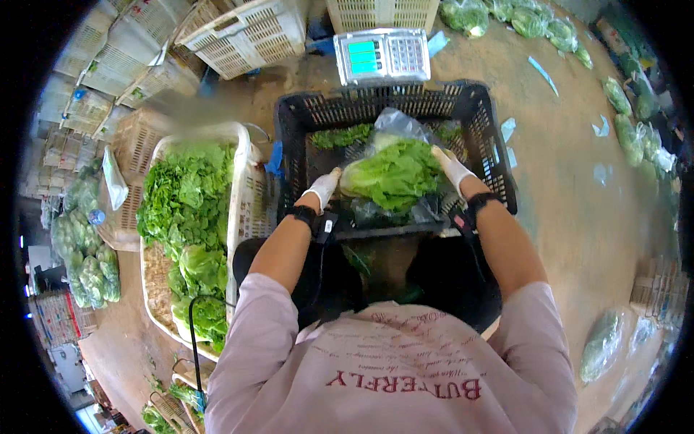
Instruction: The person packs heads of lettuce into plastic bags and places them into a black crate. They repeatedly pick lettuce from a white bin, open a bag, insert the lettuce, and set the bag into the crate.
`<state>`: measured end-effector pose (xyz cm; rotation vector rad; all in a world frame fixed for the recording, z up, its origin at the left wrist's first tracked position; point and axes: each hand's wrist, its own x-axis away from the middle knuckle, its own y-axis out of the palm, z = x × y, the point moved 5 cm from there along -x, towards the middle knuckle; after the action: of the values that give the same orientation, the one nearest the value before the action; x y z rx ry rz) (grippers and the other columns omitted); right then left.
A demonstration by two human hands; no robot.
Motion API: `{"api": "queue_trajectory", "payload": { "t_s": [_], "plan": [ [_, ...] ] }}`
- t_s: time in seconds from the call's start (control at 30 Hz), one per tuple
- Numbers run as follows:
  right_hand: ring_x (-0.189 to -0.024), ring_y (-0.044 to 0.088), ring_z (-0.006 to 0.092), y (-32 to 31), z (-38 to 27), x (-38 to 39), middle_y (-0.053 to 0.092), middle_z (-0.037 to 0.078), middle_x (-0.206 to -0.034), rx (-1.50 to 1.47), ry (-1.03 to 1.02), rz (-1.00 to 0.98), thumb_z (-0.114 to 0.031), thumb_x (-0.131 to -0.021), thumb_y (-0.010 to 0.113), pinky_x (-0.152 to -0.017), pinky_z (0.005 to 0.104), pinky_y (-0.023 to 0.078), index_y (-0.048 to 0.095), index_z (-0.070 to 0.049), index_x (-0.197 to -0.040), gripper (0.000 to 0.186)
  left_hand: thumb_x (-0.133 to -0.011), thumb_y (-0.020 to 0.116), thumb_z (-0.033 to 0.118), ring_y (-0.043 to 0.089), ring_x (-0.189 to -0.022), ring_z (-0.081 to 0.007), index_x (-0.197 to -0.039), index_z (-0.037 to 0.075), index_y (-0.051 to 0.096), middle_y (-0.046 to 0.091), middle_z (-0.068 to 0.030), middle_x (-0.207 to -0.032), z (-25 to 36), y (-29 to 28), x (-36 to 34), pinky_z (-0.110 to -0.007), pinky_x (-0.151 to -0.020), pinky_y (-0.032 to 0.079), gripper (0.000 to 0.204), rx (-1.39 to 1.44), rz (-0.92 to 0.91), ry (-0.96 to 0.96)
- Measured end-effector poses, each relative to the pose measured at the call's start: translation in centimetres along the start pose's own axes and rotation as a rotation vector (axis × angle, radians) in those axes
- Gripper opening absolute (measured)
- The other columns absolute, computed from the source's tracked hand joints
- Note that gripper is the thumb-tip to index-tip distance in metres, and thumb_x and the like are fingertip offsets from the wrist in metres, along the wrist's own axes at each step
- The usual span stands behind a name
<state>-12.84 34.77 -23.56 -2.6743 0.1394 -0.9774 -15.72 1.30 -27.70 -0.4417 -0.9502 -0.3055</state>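
- Sandy concrete floor (pixel 571 210) fills the head view, with torn bits of pale paper lying on it to the right.
- Straight ahead stands a black plastic crate (pixel 491 130) with latticed walls, and behind its far rim sits a weighing scale (pixel 382 55) with a lit green display and a keypad.
- Over the crate's near side the person holds a head of leafy green lettuce (pixel 394 173) that sits partly inside a clear plastic bag (pixel 397 124).
- The left hand (pixel 323 188), in a white glove, touches the lettuce's left end; its fingers lie curled against the leaves.
- The right hand (pixel 454 168), also gloved white, grips the bag and the lettuce at the right side, fingers closed on them.
- Both wrists carry dark bands, and a pink sleeve covers each upper arm.
- More green leaves (pixel 341 135) lie at the bottom of the black crate, beyond the held lettuce.
- To the left, just beside the black crate, a white basket (pixel 242 181) is heaped with loose lettuce.
- Bagged greens (pixel 87 260) lie on the floor at far left, and more bagged greens line the top right.
- White crates (pixel 249 32) are stacked at the top left.
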Motion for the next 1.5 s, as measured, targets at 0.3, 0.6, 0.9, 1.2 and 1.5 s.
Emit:
{"api": "queue_trajectory", "payload": {
  "t_s": [0.3,0.6,0.9,1.2,1.5],
  "plan": [
    [-0.131,0.030,0.0276,0.8,-0.5,-0.6,0.025,0.015,-0.146,-0.439,-0.123,-0.036,-0.058,-0.078,0.058,-0.104,0.0397,0.027,0.014,-0.003,-0.144,0.097,-0.087,0.047,0.056,0.032,-0.129,-0.0318,-0.140,0.010,0.025,0.030,-0.0159,-0.142,3.6,4.4,5.7,-0.052,-0.105,0.025,0.074,0.602,-0.267,0.190],
    [-0.118,0.044,0.0210,-5.0,-11.0,11.3,0.044,0.006,-0.130,-0.990,-1.030,-0.091,-0.034,-0.086,0.059,-0.100,0.0365,0.035,0.031,-0.009,-0.135,0.062,-0.083,0.062,0.006,0.049,-0.110,-0.0188,-0.132,0.015,0.034,0.044,-0.0038,-0.128,11.8,3.3,16.1,-0.040,-0.088,0.049,0.057,0.985,-0.515,0.956],
    [-0.112,0.047,0.0170,-4.8,-7.2,11.4,0.051,0.000,-0.121,-0.888,-0.856,-0.254,-0.017,-0.084,0.065,-0.095,0.0361,0.039,0.045,-0.011,-0.128,0.048,-0.075,0.069,-0.002,0.048,-0.114,-0.0174,-0.122,0.010,0.046,0.041,-0.0051,-0.135,13.0,3.4,18.5,-0.027,-0.084,0.048,0.054,0.609,-0.257,1.354],
    [-0.099,0.056,0.0206,-14.8,-7.8,16.6,0.056,0.007,-0.113,-0.812,-0.902,0.411,-0.003,-0.083,0.061,-0.083,0.0363,0.048,0.049,-0.005,-0.122,0.041,-0.077,0.068,0.027,0.042,-0.122,-0.0267,-0.137,0.002,0.033,0.043,-0.0176,-0.134,10.7,6.6,16.0,-0.033,-0.100,0.036,0.074,-0.296,0.021,1.133],
    [-0.088,0.059,0.0156,-15.8,-6.6,15.9,0.063,0.006,-0.102,-0.755,-0.877,0.415,0.003,-0.075,0.069,-0.079,0.0287,0.048,0.058,0.000,-0.108,0.035,-0.075,0.061,0.019,0.058,-0.077,-0.0325,-0.080,0.005,0.059,0.061,-0.0146,-0.081,7.3,9.8,14.2,-0.038,-0.069,0.046,0.015,-0.472,-0.010,0.947]
  ]
}}
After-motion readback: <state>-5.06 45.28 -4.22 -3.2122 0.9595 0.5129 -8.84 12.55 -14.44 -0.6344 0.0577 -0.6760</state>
